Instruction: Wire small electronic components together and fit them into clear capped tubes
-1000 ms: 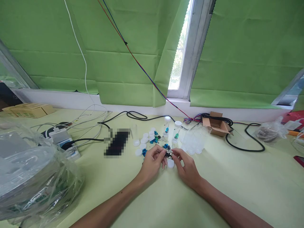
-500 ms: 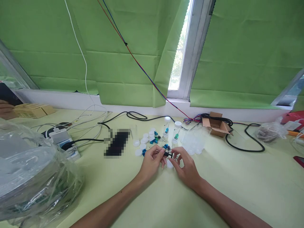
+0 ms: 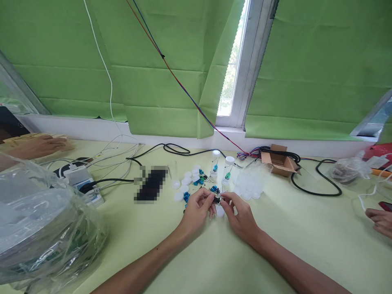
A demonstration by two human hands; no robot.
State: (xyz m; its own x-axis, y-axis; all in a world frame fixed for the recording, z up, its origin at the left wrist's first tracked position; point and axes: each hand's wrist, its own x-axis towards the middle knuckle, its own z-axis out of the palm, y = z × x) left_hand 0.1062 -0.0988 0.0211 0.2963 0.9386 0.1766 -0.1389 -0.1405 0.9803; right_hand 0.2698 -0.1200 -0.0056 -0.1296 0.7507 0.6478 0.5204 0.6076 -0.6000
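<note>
My left hand (image 3: 196, 207) is closed, thumb and forefinger pinching a small black part (image 3: 216, 200) with thin metal wires. Against the part's right end, my right hand (image 3: 238, 207) pinches with its fingertips; whatever lies between them is too small to make out. Just beyond my fingers lie small blue components (image 3: 215, 189) with wire leads, and more blue ones (image 3: 186, 197) sit left of my left hand. A white round cap (image 3: 219, 211) lies beneath the hands. Behind them stand clear vials with white lids, one with a blue component (image 3: 215, 168), another with a green component (image 3: 228, 175).
Several white caps (image 3: 179, 197) and clear round plastic pieces (image 3: 249, 185) flank the work. Around them are a pixelated dark object (image 3: 151, 183), a power strip (image 3: 92, 196), an open cardboard box (image 3: 280, 165), cables, and a plastic-wrapped bundle (image 3: 45, 228). Other people's hands (image 3: 45, 145) reach in at both sides.
My right fingertips have moved slightly left and closed in on the black part. Another person's hand now lies over the box at left; a hand has appeared at the right edge with a white cable.
</note>
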